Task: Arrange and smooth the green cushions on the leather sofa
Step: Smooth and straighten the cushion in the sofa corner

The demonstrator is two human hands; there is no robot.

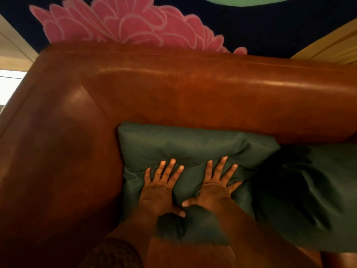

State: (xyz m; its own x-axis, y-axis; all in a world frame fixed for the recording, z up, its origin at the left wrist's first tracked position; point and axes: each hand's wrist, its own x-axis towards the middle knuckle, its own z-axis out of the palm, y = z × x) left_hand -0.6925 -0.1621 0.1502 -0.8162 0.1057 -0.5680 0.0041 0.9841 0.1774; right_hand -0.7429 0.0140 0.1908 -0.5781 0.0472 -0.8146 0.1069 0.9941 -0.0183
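Head view
Left hand: flat on the near cushion, fingers straight and spread, thumb out toward the other hand; it presses, grasping nothing.
Right hand: flat on the same cushion just right of the left hand, fingers straight and fanned, thumb pointing left; released, pressing down.
Thumbs: nearly meet, tips close together over a fold in the fabric.
Near cushion: green, leaning against the sofa back in the left corner of the seat; its left edge touches the armrest, its top seam lies along the back.
Fabric: dented and creased under both palms, smoother along the far edge.
Second cushion: green, to the right, touching the first; wrinkled, partly in shadow, running out of view at the right edge.
Sofa: brown leather; the back spans the far side.
Armrest: wide, on the left.
Open room: bare leather shows near, below the wrists, and along the back above the cushions.
Sleeve: dark patterned, on the left forearm at the near edge.
Wall: dark, painted with a pink flower, beyond the sofa.
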